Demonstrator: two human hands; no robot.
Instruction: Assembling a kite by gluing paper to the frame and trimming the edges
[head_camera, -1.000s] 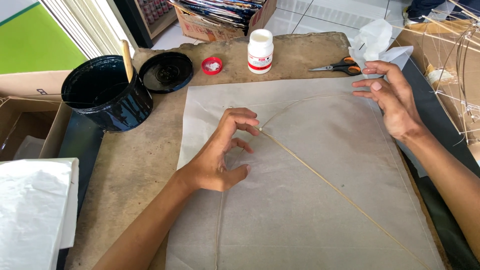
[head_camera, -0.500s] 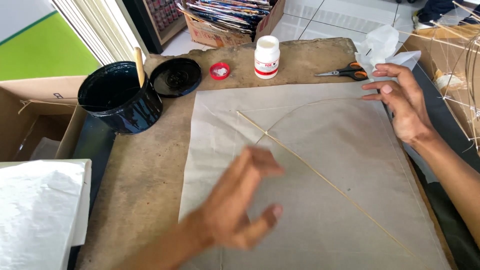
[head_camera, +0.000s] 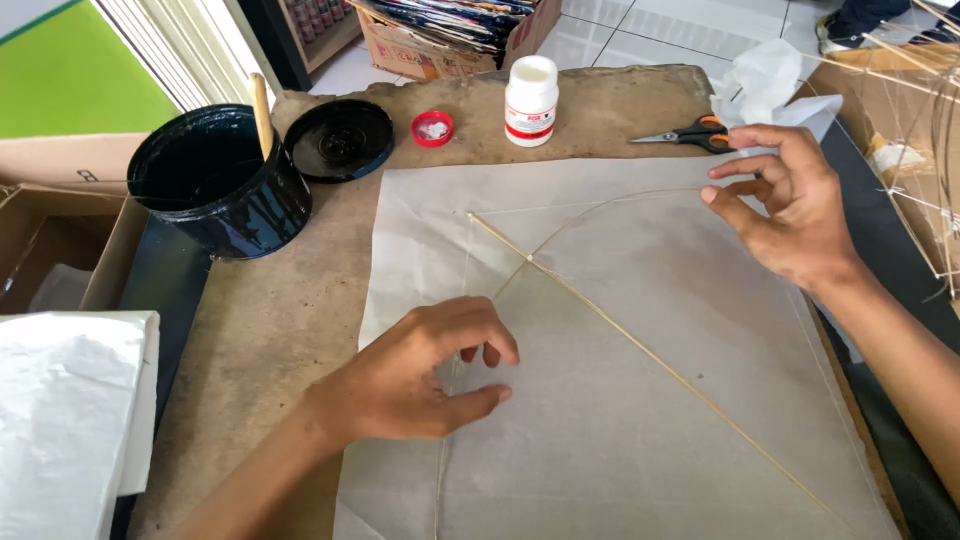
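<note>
A large sheet of thin pale paper (head_camera: 640, 450) lies on the brown worktable (head_camera: 270, 330). A straight bamboo stick (head_camera: 640, 345) runs diagonally across it. A thinner curved stick (head_camera: 560, 235) crosses it near the top. My left hand (head_camera: 420, 385) rests on the paper at the lower left, its fingers curled with thumb and forefinger closed around the curved stick's lower part. My right hand (head_camera: 790, 215) hovers at the paper's upper right edge. Its fingers are spread and the fingertips touch the curved stick's far end.
At the back left stand a black pot (head_camera: 215, 185) with a wooden stick in it and its black lid (head_camera: 340, 140). A red cap (head_camera: 433, 128), a white bottle (head_camera: 530, 100) and orange-handled scissors (head_camera: 690, 133) lie behind the sheet. White paper (head_camera: 60, 420) is stacked at the left, and a wire frame (head_camera: 925, 150) stands at the right.
My left hand left the spot where the sticks cross, swung down over the paper and settled lower left on the curved stick. My right hand stayed at the upper right edge.
</note>
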